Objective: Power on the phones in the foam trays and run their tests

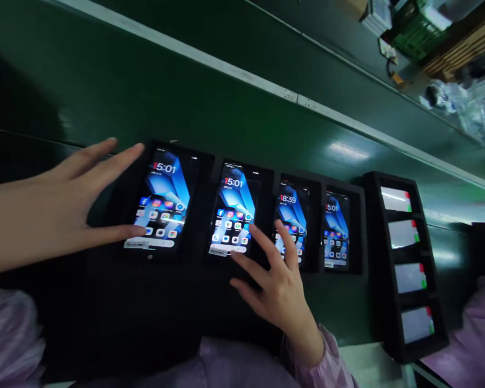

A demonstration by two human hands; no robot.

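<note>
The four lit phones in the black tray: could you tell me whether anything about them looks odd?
One does: the third phone from the left reads 18:39, while the first phone, second phone and fourth phone read 15:01. All sit straight in the tray.

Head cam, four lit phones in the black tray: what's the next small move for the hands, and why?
Probably a short push on the tray. The left hand is spread open at its left end beside the first phone, thumb at that phone's lower corner. The right hand rests open between the second phone and third phone. Neither hand grips anything.
</note>
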